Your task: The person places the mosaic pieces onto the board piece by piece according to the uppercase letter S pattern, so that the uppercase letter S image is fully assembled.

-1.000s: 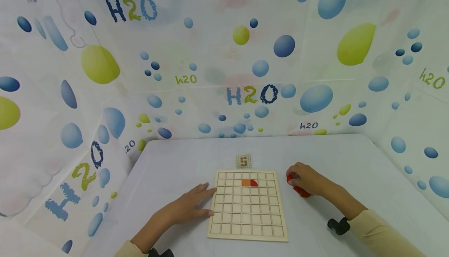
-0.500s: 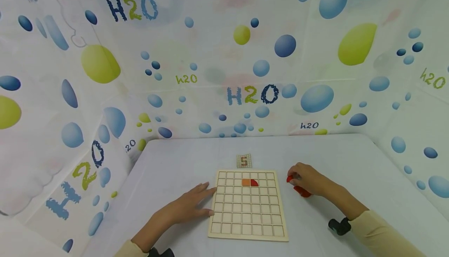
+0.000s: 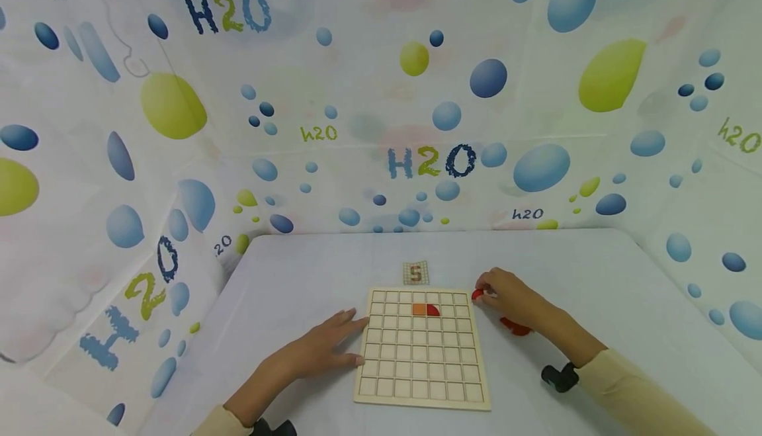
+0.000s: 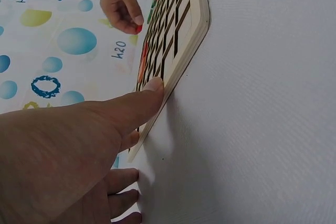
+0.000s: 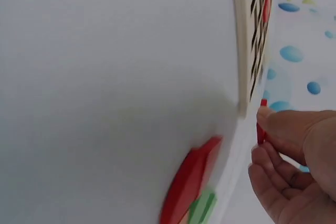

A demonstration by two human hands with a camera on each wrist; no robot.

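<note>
My left hand (image 3: 324, 350) has its fingers spread, the thumb and a fingertip at the left edge of the wooden grid board (image 3: 411, 356). On the board, an orange square tile (image 3: 419, 309) sits beside a red rounded tile (image 3: 433, 310) in the second row from the top. My right hand (image 3: 514, 297) pinches a small red tile (image 5: 261, 124) between thumb and fingers, just off the board's upper right corner. Below that hand lie more red tiles (image 3: 516, 327). The right wrist view shows them blurred, with a green tile (image 5: 202, 205) next to them.
A small grid card (image 3: 415, 273) with an S-like figure lies behind the board. The white table meets a printed cloth backdrop (image 3: 357, 79) at the back and sides. A black wrist camera (image 3: 559, 378) sits by the right sleeve.
My right hand has lifted a red tile away from the group and carried it left toward the board's upper right corner. The left hand has stayed in place.
</note>
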